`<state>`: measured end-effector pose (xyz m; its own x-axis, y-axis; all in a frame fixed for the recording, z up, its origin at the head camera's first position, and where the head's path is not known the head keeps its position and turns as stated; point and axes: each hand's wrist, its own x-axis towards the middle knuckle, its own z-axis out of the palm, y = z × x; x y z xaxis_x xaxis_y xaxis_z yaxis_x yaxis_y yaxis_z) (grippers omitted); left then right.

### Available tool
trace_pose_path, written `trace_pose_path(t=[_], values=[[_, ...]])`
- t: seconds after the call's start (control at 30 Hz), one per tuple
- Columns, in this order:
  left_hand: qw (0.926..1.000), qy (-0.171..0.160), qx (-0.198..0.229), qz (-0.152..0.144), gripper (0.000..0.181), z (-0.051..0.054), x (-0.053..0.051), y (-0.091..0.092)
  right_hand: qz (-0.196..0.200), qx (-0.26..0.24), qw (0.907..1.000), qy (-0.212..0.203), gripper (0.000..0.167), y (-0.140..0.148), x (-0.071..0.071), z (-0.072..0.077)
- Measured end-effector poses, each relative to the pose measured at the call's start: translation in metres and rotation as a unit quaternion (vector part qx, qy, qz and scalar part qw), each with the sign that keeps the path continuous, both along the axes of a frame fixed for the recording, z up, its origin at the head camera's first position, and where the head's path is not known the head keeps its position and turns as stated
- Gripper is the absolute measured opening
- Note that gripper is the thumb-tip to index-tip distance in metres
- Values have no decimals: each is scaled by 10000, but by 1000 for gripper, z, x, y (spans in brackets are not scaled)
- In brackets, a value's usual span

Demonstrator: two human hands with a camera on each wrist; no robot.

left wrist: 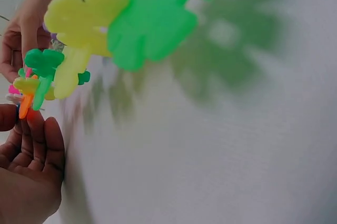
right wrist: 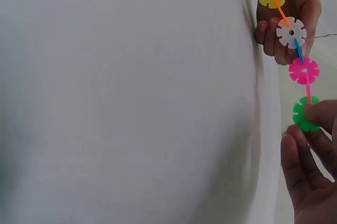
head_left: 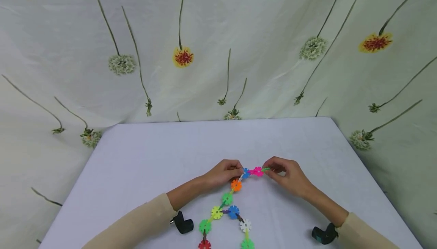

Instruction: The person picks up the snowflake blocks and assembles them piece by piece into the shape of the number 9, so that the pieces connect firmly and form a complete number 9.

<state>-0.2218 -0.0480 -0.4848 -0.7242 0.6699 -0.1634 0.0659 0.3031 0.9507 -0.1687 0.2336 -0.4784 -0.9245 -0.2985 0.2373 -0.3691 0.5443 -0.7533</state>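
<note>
A chain of slotted, flower-shaped plastic discs runs down the table from between the two hands. My left hand pinches the chain near a blue disc. Just right of that, a pink disc spans the gap between the hands. My right hand pinches a green disc at the chain's end, thumb over its face, attached to the pink ones. Below the left hand follow an orange disc, a green disc and a yellow disc. There the chain forks into two branches.
One branch goes down to a red disc, the other through a blue disc and a white disc. The white table meets a flower-printed cloth behind. Black wrist devices hang near both sleeves.
</note>
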Motion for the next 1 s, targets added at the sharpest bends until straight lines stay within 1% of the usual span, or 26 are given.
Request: trace_pose_path(t=[0.13, 0.2, 0.27, 0.33, 0.4, 0.47, 0.53, 0.57, 0.63, 0.73, 0.8, 0.87, 0.93, 1.0], values=[[9999, -102, -95, -64, 23, 1, -3, -4, 429, 50, 9990, -153, 32, -2, -6, 11], [9998, -124, -99, -92, 23, 2, -4, -5, 626, 83, 9975, -316, 33, -6, -12, 19], [9997, -159, -39, -159, 23, 4, -5, -4, 812, 181, 9950, -555, 30, -12, -19, 25], [9995, -217, 42, -228, 23, 6, -5, -3, 1059, 338, 9902, -845, 26, -19, -27, 30], [9992, -288, 119, -267, 23, 8, -5, -2, 1369, 415, 9825, -1191, 23, -25, -33, 31], [9986, -392, 227, -264, 23, 9, -4, -1, 1635, 375, 9739, -1526, 19, -29, -38, 30], [9984, -409, 313, -231, 23, 9, -4, -1, 1811, 272, 9679, -1724, 16, -31, -42, 29], [9985, -379, 335, -231, 23, 9, -4, -3, 1832, 208, 9662, -1799, 15, -31, -43, 28], [9984, -345, 359, -255, 23, 8, -2, -9, 1786, 98, 9662, -1857, 15, -32, -44, 28], [9988, -229, 197, -396, 23, 9, 2, -25, 1638, -35, 9681, -1896, 16, -31, -44, 28], [9982, -201, -35, -565, 22, 11, 8, -38, 1536, -75, 9688, -1944, 18, -30, -44, 29], [9963, -122, -367, -772, 21, 15, 16, -50, 1441, -65, 9692, -1995, 19, -27, -44, 30], [9922, 79, -752, -987, 18, 20, 25, -59, 1363, -59, 9690, -2061, 20, -25, -43, 30], [9873, 256, -1044, -1173, 15, 25, 32, -65, 1286, -9, 9693, -2096, 20, -21, -42, 29]])
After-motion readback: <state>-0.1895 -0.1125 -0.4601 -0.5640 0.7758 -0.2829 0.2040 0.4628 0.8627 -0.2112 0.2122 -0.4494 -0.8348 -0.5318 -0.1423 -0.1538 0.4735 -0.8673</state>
